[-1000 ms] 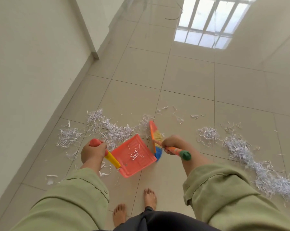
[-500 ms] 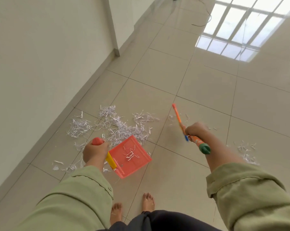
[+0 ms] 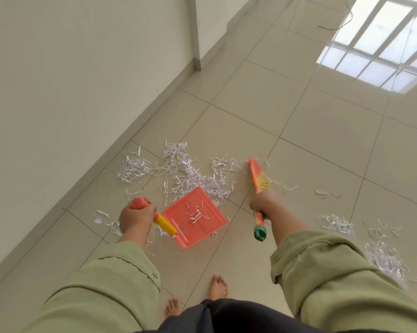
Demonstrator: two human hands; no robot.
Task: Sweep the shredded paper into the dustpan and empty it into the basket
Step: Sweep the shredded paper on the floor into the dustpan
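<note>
Gripping the dustpan (image 3: 194, 218) handle in our left hand (image 3: 135, 216) and the brush (image 3: 259, 182) in our right hand (image 3: 262, 204), fingers curled; paper (image 3: 193, 175) lies on the floor (image 3: 298, 131) just beyond the pan, a few shreds inside.

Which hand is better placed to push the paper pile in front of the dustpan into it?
Right. The right hand grips the brush, its bristles down beside the paper pile. The left hand holds the dustpan, open toward that pile.

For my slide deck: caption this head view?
Left hand holds dustpan; right hand sets brush beside shredded paper.
</note>
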